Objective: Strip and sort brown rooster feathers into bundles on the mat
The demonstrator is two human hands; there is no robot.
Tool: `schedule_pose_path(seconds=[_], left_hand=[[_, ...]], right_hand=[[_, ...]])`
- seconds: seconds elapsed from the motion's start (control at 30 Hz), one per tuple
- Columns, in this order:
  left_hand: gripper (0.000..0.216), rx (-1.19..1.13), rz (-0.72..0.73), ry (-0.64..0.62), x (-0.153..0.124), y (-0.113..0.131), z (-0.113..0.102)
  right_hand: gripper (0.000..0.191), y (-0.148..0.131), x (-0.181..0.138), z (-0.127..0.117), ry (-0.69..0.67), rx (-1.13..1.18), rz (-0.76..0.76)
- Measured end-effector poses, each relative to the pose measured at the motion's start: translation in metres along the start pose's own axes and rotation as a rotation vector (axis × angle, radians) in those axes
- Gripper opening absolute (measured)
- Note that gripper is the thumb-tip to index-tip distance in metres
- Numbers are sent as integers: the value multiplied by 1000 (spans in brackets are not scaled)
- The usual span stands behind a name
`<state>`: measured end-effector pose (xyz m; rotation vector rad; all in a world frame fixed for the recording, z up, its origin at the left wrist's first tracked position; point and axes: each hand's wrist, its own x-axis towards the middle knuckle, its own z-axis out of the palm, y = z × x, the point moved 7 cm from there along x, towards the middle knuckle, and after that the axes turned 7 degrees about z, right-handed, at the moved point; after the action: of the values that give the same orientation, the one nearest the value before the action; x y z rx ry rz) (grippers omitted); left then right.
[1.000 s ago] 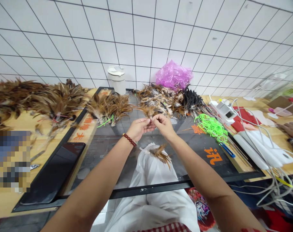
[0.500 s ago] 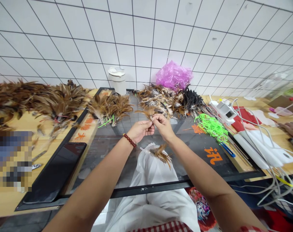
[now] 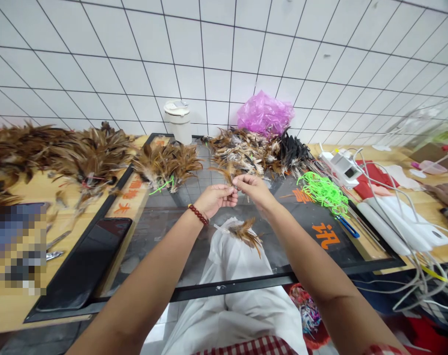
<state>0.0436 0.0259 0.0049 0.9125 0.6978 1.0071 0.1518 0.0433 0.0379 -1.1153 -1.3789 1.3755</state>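
We are pinching a small tuft of brown feathers [image 3: 229, 174] above the glass board [image 3: 159, 236].

Our left hand [image 3: 217, 200] is clamping the tuft by its base, and our right hand [image 3: 254, 190] is meeting it there, fingertips together; whether the right is gripping too, we cannot tell. The tuft is pointing toward the wall [image 3: 216, 81], in front of the feather heap [image 3: 248, 148]. Nearer to us, another feather tuft [image 3: 246, 233] is lying on the board, while green string [image 3: 323, 192] is resting to the right.
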Motion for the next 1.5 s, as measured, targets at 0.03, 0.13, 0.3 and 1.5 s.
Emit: schedule_pose_path(seconds=[0.03, 0.13, 0.3, 1.5], left_hand=[[13, 3, -2, -4, 0, 0, 0], [12, 7, -3, -4, -1, 0, 0], [10, 44, -22, 6, -1, -2, 0], [8, -154, 39, 98, 3, -2, -7]], right_hand=[[26, 1, 0, 1, -20, 14, 12], [22, 4, 0, 4, -41, 51, 20], [19, 9, 0, 5, -57, 84, 60], [66, -29, -19, 6, 146, -743, -579]])
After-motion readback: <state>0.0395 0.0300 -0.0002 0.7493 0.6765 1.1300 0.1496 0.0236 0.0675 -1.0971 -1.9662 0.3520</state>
